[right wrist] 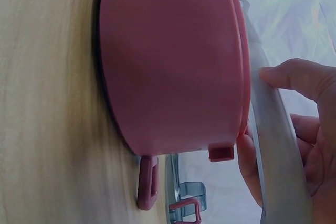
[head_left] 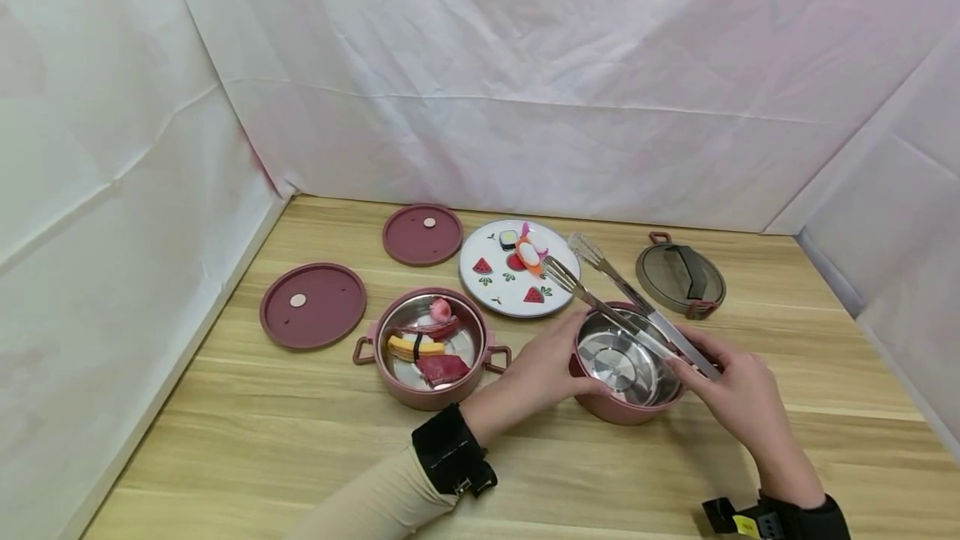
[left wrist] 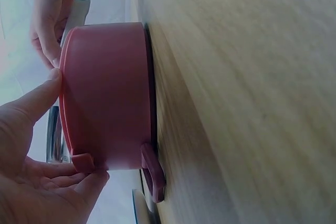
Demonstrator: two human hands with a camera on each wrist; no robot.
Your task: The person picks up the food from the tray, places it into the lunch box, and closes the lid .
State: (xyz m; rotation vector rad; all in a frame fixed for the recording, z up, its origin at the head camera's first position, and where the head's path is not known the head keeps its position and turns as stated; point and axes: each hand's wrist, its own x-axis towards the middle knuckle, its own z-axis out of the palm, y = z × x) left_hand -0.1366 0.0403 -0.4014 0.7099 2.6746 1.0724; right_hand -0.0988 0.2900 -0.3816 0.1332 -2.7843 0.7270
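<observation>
Steel tongs (right wrist: 278,145) slant over the open mouth of the right-hand pot (head_left: 626,415), handle end toward the person, tips pointing away over the near side of the printed plate (head_left: 502,294). The right hand (head_left: 738,394) has its grip pinching them near the handle end, thumb against fingers, and the two tong arms stand spread apart. Whether they touch the pot's rim I cannot tell. The left hand (head_left: 540,365) holds that same pot by its left side, thumb on the near rim, its grip closed about the wall; the pot stands upright on the table (head_left: 300,440), its shiny inner floor showing between the tong arms.

As far as can be judged, the work is partway along. The left-hand pot (head_left: 420,396) already contains several toy foods: a pink round piece (head_left: 440,310), a red strip (head_left: 431,329), a yellow piece with a black band (head_left: 431,349) and a dark-red piece (head_left: 442,369). Two more, an orange-and-white piece (head_left: 528,253) and a small roll (head_left: 508,239), lie on the plate, not in either pot; the tongs pinch neither. Both pots stand uncovered: two maroon lids, one nearer (head_left: 330,319) and one farther back (head_left: 420,244), lie on the left, and a dark see-through lid (head_left: 663,277) sits behind the right-hand pot.
</observation>
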